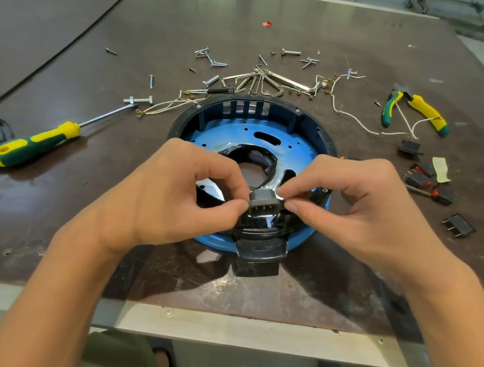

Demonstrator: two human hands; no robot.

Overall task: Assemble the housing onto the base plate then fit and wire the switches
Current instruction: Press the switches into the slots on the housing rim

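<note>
Here the black three-pin switch (pixel 264 206) is pinched between fingers (pixel 233 206) of the left hand (pixel 172 196) and right hand (pixel 362 210), over the near rim of the housing (pixel 312 122) seated on the blue base plate (pixel 231 139). Fitting looks under way; next it wants pressing squarely into its slot. Spare switches (pixel 427 181) wait on the tabletop (pixel 252 291). No legible writing.

Workshop: scuffed dark workbench (pixel 252 291) with metal edge, strewn with loose screws and bolts (pixel 211 60), hex keys (pixel 259 83), yellow-green screwdriver (pixel 35 142), yellow-handled pliers (pixel 417 112).
</note>
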